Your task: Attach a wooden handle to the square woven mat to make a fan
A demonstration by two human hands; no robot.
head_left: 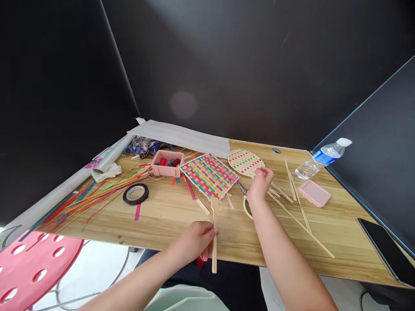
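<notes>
My left hand (196,239) is closed round the pale wooden handle of a woven fan (210,175). The fan's square multicoloured panel is turned like a diamond and points away from me. My right hand (260,185) is raised beside the round woven fan (244,163), fingers pinched together; what they hold, if anything, is too small to make out. A faint thin line runs rightward from the neck of the handle. Scissors (248,207) with pale grips lie partly hidden behind my right wrist.
Coloured strips (106,196) spread over the left side near a black tape roll (136,194). A pink basket (167,163) holds thread spools. Wooden strips (301,207), a pink case (314,193), a water bottle (324,157) and a phone (385,246) lie right. Dark panels enclose the table.
</notes>
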